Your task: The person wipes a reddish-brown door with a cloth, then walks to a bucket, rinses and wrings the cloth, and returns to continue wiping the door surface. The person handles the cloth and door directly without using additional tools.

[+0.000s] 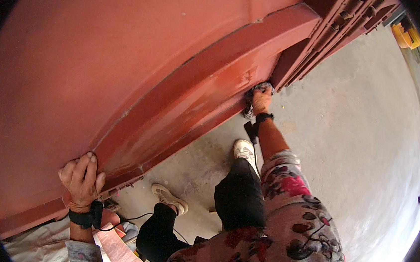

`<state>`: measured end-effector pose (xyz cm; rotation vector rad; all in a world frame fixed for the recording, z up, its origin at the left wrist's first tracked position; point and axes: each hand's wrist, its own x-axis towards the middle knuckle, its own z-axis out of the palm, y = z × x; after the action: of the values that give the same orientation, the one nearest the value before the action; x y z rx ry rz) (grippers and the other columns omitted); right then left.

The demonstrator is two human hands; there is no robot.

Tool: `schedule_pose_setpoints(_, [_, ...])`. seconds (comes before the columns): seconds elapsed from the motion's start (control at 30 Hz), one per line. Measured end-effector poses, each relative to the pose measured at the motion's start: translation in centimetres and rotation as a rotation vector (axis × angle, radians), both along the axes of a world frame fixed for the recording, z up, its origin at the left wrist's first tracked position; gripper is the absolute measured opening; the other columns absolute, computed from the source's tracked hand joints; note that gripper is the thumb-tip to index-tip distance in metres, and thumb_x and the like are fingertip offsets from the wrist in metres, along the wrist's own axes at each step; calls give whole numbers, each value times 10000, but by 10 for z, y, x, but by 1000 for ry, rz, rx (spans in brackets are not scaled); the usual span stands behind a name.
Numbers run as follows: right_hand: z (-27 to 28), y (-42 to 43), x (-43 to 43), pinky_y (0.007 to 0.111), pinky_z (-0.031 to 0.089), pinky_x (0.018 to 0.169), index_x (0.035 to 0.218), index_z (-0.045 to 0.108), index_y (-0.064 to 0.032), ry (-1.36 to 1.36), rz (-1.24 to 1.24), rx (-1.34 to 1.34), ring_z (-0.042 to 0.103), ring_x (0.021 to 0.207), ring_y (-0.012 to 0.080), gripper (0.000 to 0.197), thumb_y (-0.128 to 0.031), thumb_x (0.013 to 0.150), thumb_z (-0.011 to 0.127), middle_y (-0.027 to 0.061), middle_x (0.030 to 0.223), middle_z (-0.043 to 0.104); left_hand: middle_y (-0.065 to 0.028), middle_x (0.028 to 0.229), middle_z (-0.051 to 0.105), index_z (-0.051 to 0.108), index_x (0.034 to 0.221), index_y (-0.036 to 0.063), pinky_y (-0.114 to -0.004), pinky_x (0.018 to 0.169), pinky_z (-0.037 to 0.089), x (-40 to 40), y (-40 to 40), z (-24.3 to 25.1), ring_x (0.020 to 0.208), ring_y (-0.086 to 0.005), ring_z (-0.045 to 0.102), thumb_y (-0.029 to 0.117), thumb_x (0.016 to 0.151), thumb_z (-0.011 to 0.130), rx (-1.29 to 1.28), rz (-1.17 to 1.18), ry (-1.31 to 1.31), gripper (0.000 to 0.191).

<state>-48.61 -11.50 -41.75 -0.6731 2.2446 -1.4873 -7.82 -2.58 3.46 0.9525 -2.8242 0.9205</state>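
A large red-painted metal door [100, 54] with a raised lower panel [197, 103] fills the upper left. With a dark patterned cloth [249, 106] bunched in it, my right hand [262, 100] presses at the panel's lower right corner, beside the hinged edge. The panel's surface looks shiny and wet in patches. My left hand [83, 178] rests on the ledge at the panel's left end, fingers bent over the red metal and thumb apart. Both wrists wear black straps with small black devices and cables.
Red folding frames with hinges [327, 36] stand at the upper right. My shoes [244, 149] are on the grey concrete floor [344, 135]. Pale sheeting [41, 241] and a reddish board [121, 248] lie at the lower left. A yellow-orange container [402, 35] sits far right.
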Motion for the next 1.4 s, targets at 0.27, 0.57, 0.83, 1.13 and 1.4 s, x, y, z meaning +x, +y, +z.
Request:
schedule_pose_setpoints(0.27, [-50,30,138,359,449,600,856,542,-57,172,958,381,519,650,238,86,-110,790,530,97,770,553,-29,1144,579,631,1090,95,-388,737,382,-5,-1,3,869,-224,515,290,795,629,35,-6,33,353])
schedule_pose_setpoints(0.57, [203,94,28,301,507,620,963,546,33,-1286,779,-345,606,732,189,230,123,774,451,82,864,609,-6,1229,495,558,1188,115,-398,818,382,-6,2,3,1007,-226,468,190,691,720,79,12,54,528])
schedule_pose_setpoints(0.83, [337,243,-101,343,520,679,962,531,41,-856,489,-511,609,806,218,259,121,738,430,123,908,603,-67,1237,509,525,1214,47,-444,954,356,-39,37,1,1143,-275,419,119,709,705,16,153,247,541])
schedule_pose_setpoints(1.13, [315,376,-172,310,446,555,726,550,31,-616,-73,-598,499,637,157,78,-10,704,487,46,696,510,-121,1222,525,500,1259,-8,-440,983,326,-74,48,12,1191,-287,413,154,740,693,164,479,227,577])
schedule_pose_setpoints(1.4, [279,423,-212,376,498,659,778,529,10,-778,-391,-671,538,674,239,83,-23,729,471,94,795,540,-119,1160,555,521,1255,-10,-408,909,360,-78,34,0,1065,-278,471,138,759,670,125,442,207,539])
